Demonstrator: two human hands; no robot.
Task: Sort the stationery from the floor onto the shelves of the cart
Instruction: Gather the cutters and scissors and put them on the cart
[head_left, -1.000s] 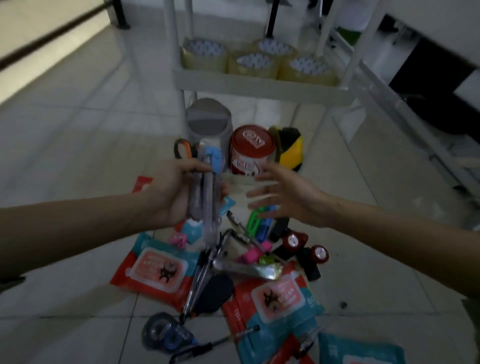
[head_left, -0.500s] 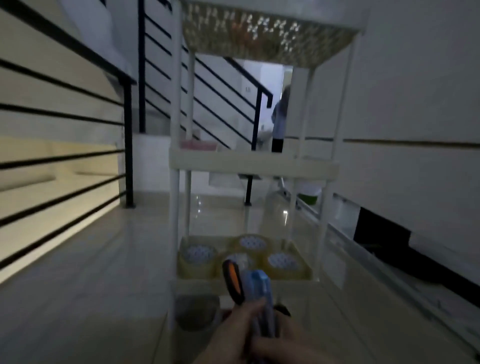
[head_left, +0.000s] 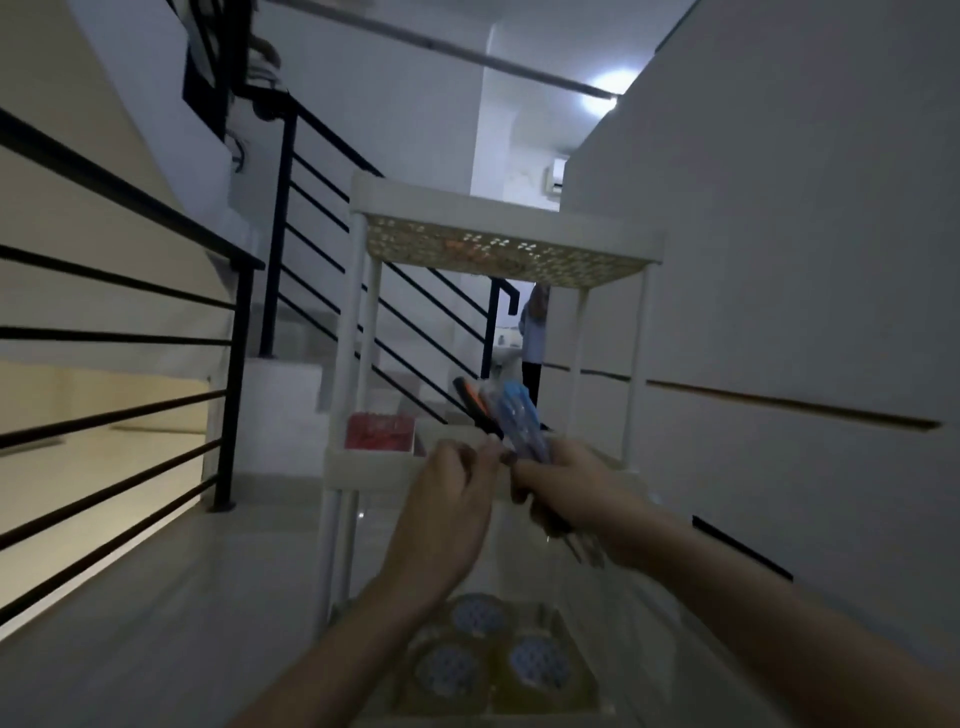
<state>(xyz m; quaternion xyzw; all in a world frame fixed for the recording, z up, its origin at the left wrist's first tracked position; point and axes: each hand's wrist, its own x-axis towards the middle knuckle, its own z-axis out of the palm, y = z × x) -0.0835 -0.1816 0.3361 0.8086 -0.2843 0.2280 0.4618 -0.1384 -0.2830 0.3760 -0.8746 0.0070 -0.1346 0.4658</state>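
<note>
Gripping a bundle of slim plastic pens (head_left: 522, 423), the right hand (head_left: 563, 480) meets the left hand (head_left: 452, 499), pinching them, before the perforated white cart (head_left: 511, 249).

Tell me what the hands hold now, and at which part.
The right hand grips a bundle of pens around its middle. The left hand pinches the bundle's side near the black, orange-marked piece; what exactly it grips cannot be told.

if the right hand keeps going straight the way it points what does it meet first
Probably the middle shelf of the cart: the right hand and its bundle of pens aim over its rim, though depth is unclear.
</note>
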